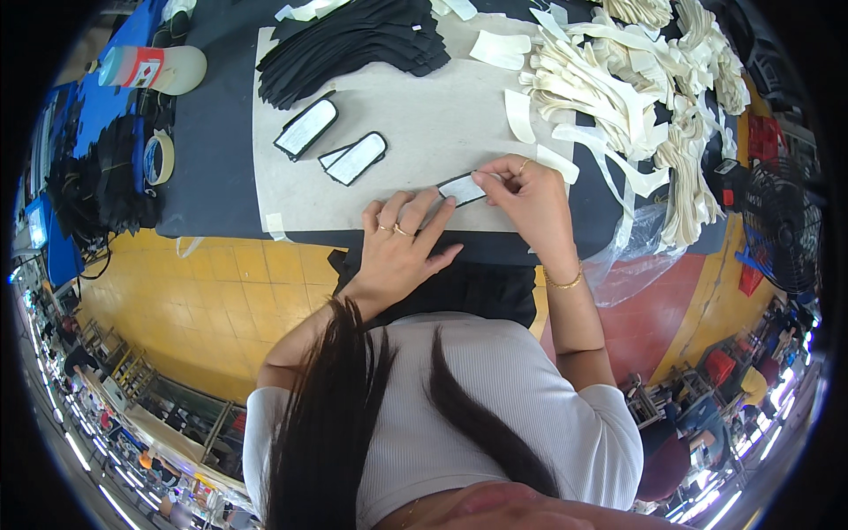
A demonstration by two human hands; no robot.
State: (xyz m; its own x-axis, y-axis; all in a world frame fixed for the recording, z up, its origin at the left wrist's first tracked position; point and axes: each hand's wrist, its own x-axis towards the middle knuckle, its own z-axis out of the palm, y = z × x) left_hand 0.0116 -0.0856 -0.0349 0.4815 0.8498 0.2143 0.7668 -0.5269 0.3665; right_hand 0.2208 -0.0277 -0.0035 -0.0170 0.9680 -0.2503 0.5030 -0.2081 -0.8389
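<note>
A small white fabric tab with a dark border (461,188) lies near the front edge of the paper-covered table (415,97). My right hand (534,201) pinches its right end between thumb and fingers. My left hand (402,238) rests flat with fingers apart, its index fingertip at the tab's left end. Farther off lie two stacks of similar rounded tabs, one (306,125) at the left and another (355,159) closer to my left hand. Beyond them spreads a pile of black fabric strips (353,51).
Bundles of cream fabric strips (609,84) crowd the right side, with loose cream pieces (500,50) beside them. A plastic bottle (155,70), a tape roll (159,159) and dark bundled fabric (115,172) are at the left. Clear plastic (627,256) hangs off the right edge; a fan (782,225) stands beyond.
</note>
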